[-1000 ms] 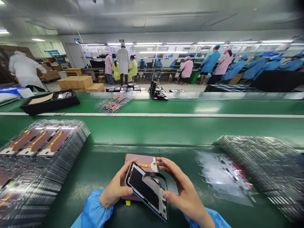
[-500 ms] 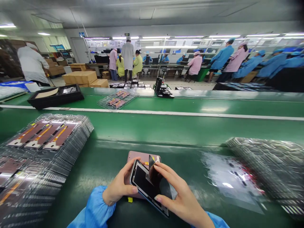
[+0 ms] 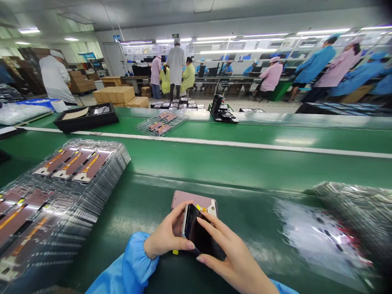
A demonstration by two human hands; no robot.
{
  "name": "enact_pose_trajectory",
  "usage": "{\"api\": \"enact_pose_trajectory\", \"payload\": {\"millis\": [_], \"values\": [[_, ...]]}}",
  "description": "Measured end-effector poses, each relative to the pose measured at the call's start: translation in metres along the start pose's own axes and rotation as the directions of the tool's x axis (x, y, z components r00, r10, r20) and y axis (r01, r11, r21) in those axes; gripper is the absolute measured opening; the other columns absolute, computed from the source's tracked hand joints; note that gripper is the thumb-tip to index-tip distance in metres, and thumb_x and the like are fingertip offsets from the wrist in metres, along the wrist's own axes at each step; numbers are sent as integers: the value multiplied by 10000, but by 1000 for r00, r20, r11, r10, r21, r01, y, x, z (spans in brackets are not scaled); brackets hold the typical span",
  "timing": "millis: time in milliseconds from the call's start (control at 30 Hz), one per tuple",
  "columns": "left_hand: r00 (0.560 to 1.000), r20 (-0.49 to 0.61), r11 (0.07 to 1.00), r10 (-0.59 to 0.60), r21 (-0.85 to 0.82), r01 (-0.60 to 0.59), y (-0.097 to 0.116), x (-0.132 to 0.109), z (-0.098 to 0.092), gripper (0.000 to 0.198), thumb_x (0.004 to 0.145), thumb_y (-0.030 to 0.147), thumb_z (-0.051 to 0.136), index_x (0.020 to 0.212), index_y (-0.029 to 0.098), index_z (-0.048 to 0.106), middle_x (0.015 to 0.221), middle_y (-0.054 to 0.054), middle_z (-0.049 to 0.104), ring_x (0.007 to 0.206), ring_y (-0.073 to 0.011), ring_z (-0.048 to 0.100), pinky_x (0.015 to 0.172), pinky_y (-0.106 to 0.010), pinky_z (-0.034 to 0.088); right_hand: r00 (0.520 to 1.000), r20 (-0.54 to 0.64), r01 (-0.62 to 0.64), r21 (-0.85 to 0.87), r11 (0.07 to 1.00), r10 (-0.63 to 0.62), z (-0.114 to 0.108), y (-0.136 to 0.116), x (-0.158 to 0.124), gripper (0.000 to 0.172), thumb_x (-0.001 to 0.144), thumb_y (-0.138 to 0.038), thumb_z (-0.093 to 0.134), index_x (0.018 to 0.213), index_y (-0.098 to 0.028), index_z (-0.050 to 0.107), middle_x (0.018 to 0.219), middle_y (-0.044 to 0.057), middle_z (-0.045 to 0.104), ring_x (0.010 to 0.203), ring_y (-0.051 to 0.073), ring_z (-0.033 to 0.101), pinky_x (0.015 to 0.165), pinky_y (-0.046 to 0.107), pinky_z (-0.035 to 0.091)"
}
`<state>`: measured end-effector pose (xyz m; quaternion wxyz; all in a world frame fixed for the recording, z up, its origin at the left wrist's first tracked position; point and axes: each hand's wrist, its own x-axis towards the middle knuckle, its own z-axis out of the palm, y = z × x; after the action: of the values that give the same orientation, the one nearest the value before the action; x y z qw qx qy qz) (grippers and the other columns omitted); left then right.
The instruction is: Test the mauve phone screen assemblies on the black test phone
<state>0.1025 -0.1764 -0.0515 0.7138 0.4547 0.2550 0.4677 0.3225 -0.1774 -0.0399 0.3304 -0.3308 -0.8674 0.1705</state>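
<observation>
My left hand [image 3: 163, 239] grips a phone body [image 3: 185, 223] along its left edge, thumb in front and fingers behind. My right hand [image 3: 231, 253] has its fingers and thumb on a dark, glossy screen panel [image 3: 200, 236], which lies against the front of the phone. Whether the panel sits flush all round is hidden by my fingers. Behind the phone, a pinkish flat display part [image 3: 187, 199] with an orange ribbon cable and a yellow tab lies on the green work surface [image 3: 147, 208].
Stacked clear trays [image 3: 101, 175] of similar parts with orange ribbons stand at left. On the right are plastic film sheets [image 3: 312, 237] and another tray stack [image 3: 358, 200]. A black box [image 3: 87, 118], a small tray [image 3: 162, 123] and a black fixture [image 3: 222, 110] lie farther back. Co-workers are beyond.
The screen panel, earlier tilted away from the phone with the interior showing, now lies against it. The phone is more upright. The view has shifted, so the surroundings appear displaced.
</observation>
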Motion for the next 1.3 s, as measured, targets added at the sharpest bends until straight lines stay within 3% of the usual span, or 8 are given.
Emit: {"api": "enact_pose_trajectory", "payload": {"millis": [533, 967, 1300], "values": [[1000, 8, 999, 3, 50, -4, 4, -2, 1, 918, 638, 315, 879, 1430, 247, 419, 1429, -162, 498, 1304, -341, 483, 1116, -493, 344, 999, 25, 40, -6, 999, -40, 1, -1, -2, 566, 991, -493, 530, 1460, -198, 415, 1465, 137, 418, 1315, 299, 445, 1010, 425, 500], [999, 26, 991, 37, 130, -40, 7, -3, 5, 858, 695, 323, 822, 1444, 256, 408, 1464, -156, 466, 1344, -373, 428, 1120, -510, 339, 997, 47, 55, -24, 998, -54, 3, -1, -3, 578, 999, -471, 519, 1487, -195, 377, 1483, 163, 375, 1338, 329, 402, 1017, 474, 488], [999, 52, 989, -4, 147, -3, 10, -4, 5, 858, 715, 313, 816, 1459, 279, 389, 1495, -141, 441, 1386, -358, 376, 1137, -507, 317, 995, 42, 92, 6, 996, -92, 0, -3, 1, 570, 1006, -419, 523, 1498, -186, 353, 1500, 171, 341, 1365, 335, 352, 1043, 499, 455]]}}
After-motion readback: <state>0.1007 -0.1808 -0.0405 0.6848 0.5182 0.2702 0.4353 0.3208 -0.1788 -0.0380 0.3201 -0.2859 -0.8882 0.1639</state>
